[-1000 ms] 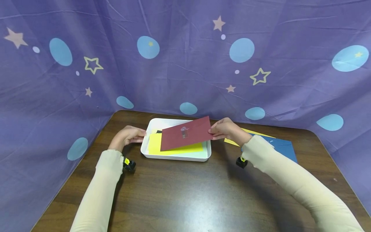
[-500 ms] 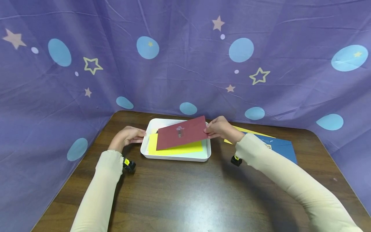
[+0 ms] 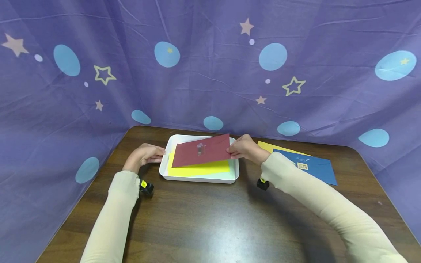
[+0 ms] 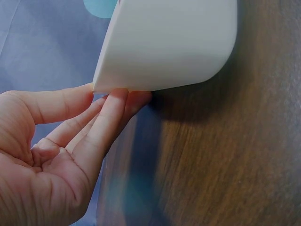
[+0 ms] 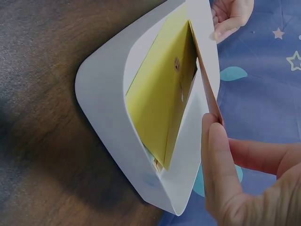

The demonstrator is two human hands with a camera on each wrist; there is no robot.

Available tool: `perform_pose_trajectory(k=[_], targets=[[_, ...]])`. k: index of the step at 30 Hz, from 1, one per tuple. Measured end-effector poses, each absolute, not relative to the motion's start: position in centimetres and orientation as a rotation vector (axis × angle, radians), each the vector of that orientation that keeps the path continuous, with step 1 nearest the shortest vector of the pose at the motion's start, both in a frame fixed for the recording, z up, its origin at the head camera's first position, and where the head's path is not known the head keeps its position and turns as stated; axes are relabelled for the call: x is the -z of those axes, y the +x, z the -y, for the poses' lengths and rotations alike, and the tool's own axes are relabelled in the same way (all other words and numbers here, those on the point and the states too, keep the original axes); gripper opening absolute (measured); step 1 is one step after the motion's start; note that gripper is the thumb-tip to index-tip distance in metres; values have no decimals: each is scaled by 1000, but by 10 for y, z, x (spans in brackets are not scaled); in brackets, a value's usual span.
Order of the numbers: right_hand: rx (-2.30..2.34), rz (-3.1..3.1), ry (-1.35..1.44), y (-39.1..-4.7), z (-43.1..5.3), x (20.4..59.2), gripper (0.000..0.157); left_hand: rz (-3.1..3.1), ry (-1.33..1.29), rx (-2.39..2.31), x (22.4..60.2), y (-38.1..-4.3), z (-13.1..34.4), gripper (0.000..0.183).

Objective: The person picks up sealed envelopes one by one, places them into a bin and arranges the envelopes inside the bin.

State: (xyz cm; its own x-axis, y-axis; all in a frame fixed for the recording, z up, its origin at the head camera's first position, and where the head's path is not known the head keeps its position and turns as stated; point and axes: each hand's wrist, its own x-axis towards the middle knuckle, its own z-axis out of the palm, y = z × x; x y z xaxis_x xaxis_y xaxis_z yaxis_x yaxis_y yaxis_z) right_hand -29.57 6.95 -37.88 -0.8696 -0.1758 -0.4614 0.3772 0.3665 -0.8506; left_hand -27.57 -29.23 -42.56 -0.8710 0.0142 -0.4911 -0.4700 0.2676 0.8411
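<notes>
A white tray (image 3: 197, 179) sits toward the back of the table, with a bright yellow envelope (image 5: 157, 101) and pale paper inside. My left hand (image 3: 144, 155) pinches the tray's left end; in the left wrist view the thumb meets the rim and fingers press the wall from below. A dark red envelope (image 3: 202, 150) with a small printed mark slants over the yellow one, its right edge raised. My right hand (image 3: 246, 149) pinches that raised edge between thumb and fingers. Seen edge-on in the right wrist view, the red envelope's far end reaches down into the tray.
Right of the tray lies a blue envelope (image 3: 312, 166) with a small label, partly over a yellow one (image 3: 273, 147). My right forearm passes just in front of them. A purple curtain (image 3: 210, 73) with stars hangs behind the brown wooden table (image 3: 197, 219).
My right hand has moved left with the red envelope, which now lies further over the tray and a little lower. More of the blue envelope shows. The left hand keeps its place.
</notes>
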Motion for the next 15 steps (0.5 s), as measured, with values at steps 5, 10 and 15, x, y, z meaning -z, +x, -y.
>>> perform_pose_trajectory(k=[5, 10, 15], targets=[[1490, -2149, 204, -299, -66, 376, 11, -2144, -419, -1639, 427, -276, 294, 47], [1438, -2162, 229, -303, -61, 375, 15, -2146, -417, -1644, 427, -275, 296, 46], [1402, -2176, 233, -304, -57, 379, 17, -2141, -397, -1653, 427, -275, 294, 47]])
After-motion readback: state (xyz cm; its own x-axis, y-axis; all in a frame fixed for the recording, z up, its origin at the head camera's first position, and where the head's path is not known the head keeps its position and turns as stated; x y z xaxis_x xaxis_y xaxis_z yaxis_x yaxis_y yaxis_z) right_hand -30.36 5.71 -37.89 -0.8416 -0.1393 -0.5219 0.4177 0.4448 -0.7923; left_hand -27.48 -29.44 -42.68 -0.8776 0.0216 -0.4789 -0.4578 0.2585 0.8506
